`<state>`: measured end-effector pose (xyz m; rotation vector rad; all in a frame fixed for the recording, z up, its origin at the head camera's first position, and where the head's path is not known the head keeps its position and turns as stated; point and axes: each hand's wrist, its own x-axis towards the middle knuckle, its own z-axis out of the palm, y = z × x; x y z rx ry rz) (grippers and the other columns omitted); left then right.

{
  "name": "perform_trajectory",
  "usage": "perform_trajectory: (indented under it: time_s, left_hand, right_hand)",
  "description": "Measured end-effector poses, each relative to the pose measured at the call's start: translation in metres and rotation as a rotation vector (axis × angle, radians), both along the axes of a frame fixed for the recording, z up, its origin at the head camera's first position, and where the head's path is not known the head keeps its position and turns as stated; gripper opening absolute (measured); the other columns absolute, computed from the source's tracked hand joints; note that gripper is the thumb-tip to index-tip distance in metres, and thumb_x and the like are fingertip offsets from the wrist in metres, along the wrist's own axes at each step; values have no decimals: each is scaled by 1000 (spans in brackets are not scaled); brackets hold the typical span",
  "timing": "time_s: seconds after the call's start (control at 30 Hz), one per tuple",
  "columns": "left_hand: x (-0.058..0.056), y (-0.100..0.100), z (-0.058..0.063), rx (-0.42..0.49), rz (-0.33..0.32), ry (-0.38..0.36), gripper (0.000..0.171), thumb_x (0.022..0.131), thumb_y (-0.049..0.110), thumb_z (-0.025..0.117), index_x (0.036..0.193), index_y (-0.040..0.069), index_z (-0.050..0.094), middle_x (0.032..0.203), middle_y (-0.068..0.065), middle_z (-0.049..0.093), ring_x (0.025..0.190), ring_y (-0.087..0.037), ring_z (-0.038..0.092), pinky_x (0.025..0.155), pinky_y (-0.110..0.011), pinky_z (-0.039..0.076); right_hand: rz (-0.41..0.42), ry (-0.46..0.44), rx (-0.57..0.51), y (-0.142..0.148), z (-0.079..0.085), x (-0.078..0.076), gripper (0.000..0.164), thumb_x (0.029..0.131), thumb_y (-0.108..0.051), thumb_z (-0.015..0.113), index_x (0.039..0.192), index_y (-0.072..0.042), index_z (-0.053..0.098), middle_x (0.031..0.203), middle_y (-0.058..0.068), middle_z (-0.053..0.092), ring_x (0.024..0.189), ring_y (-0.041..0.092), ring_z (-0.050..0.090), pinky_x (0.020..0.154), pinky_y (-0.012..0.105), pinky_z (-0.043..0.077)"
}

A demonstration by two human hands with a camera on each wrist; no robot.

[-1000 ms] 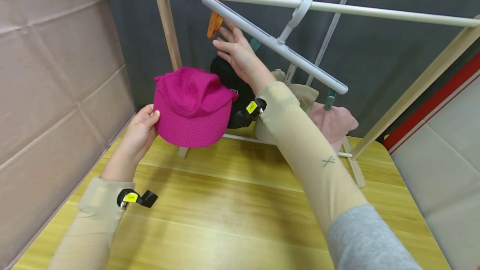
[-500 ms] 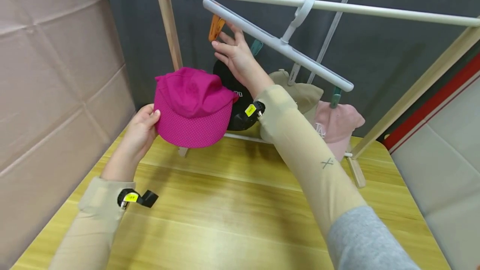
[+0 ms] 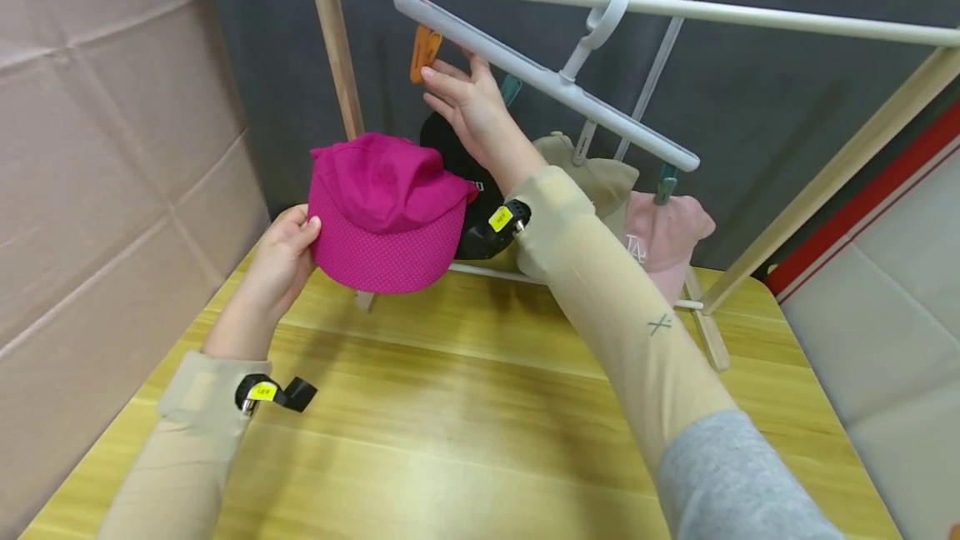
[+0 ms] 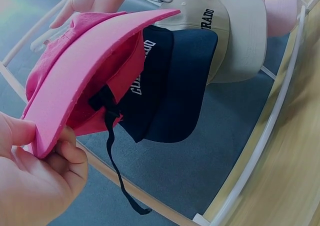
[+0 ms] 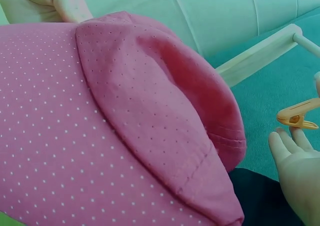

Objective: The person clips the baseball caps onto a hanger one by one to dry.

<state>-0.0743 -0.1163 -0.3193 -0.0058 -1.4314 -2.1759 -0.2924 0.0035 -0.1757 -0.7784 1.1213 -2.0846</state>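
My left hand [image 3: 281, 261] pinches the side of a magenta baseball cap [image 3: 390, 190] with a white-dotted brim, held up in front of the rack. In the left wrist view, the thumb lies on the brim [image 4: 85, 76] and the fingers curl beneath it; a black strap [image 4: 117, 166] dangles from the cap. My right hand [image 3: 480, 111] is raised to the tilted white hanger [image 3: 517, 65], beside an orange clip [image 3: 425, 54]. Its fingers look fairly straight and touch or nearly touch the clip in the right wrist view; the hanger hides some fingertips.
Along the hanger hang a black cap [image 3: 487, 236], a beige cap [image 3: 611, 182] and a pink cap [image 3: 663, 227], from clips. The hanger hooks over the rack's white rail [image 3: 720, 15]. Wooden posts [image 3: 337, 48] stand on a wooden table [image 3: 420, 407], with a pale wall [image 3: 120, 148] at left.
The hanger, its clips and the hanging caps have shifted slightly in view. My right hand stays by the orange clip, and the left keeps holding the magenta cap almost still.
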Motion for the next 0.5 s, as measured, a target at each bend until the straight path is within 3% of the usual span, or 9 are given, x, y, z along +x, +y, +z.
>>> perform_trajectory:
  time_s: [0.23, 0.5]
  left_hand:
    - [0, 0, 0, 6, -1, -6, 13, 97, 7, 35, 102, 4, 47, 85, -2, 59, 76, -10, 55, 68, -22, 43]
    - [0, 1, -1, -5, -11, -16, 11, 97, 7, 35, 101, 5, 45, 84, -1, 58, 77, -10, 55, 69, -22, 41]
  right_hand:
    - [-20, -49, 10, -2, 2, 4, 57, 84, 5, 56, 130, -19, 31, 118, 9, 50, 100, 25, 55, 87, 34, 43]
    - [-51, 39, 103, -3, 0, 5, 45, 84, -3, 61, 124, -15, 44, 110, 6, 55, 93, 22, 57, 83, 36, 45]
